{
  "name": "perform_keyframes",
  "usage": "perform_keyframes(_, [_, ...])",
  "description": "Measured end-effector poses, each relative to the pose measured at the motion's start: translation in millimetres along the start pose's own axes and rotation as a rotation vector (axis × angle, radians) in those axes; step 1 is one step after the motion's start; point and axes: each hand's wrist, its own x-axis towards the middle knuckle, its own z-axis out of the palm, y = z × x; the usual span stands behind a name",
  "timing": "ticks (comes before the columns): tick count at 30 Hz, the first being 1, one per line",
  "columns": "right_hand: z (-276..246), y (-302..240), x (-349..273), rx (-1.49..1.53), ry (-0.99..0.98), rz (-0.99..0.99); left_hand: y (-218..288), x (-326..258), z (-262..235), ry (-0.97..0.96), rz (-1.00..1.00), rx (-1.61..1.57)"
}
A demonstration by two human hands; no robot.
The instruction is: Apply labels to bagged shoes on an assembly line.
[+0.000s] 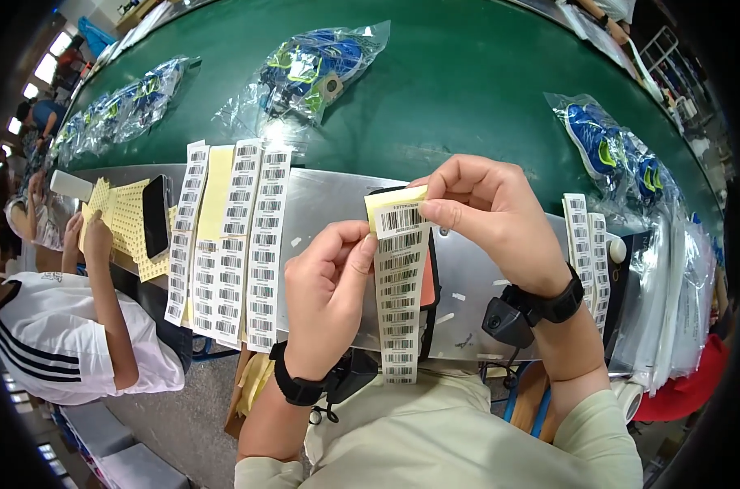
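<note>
A long strip of white barcode labels (398, 310) hangs between my hands, its lower end reaching my shirt. My left hand (325, 285) is closed, pinching the strip's left edge near the top between thumb and fingers. At the upper right corner my right hand (496, 224) pinches it too, thumb in front and fingers behind. Yellow backing paper (390, 198) shows above the top label, which sits slightly askew over the column. Whether that label is partly lifted, I cannot tell. Behind the strip, a dark-edged object with a pinkish face (428, 285) is mostly hidden.
Several barcode strips (268, 244) lie at the left, beside a black phone (155, 216); more strips (577, 236) lie right. Bagged blue shoes (321, 65) rest on the green table (443, 90). At the left, a person in a white shirt (68, 334) holds yellow sticker sheets (125, 216).
</note>
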Motion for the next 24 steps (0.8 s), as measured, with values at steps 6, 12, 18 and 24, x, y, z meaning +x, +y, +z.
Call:
perform_keyframes(6, [2.9,-1.5,0.3,-0.009,0.017,0.017,2.9,0.3,1.6,-0.020,-0.003,0.004])
perform_keyframes(12, [2.4,2.2,2.3,-0.018,0.018,0.008,0.3,0.6,0.8,-0.022,-0.005,-0.003])
perform_keyframes(18, [4.8,4.7,3.4,-0.020,0.058,0.018,0.5,1.4,1.7,-0.020,-0.011,-0.019])
perform_keyframes(24, [5.7,8.2,6.1,-0.050,0.052,0.003,-3.5,1.7,-1.5,-0.033,-0.005,-0.005])
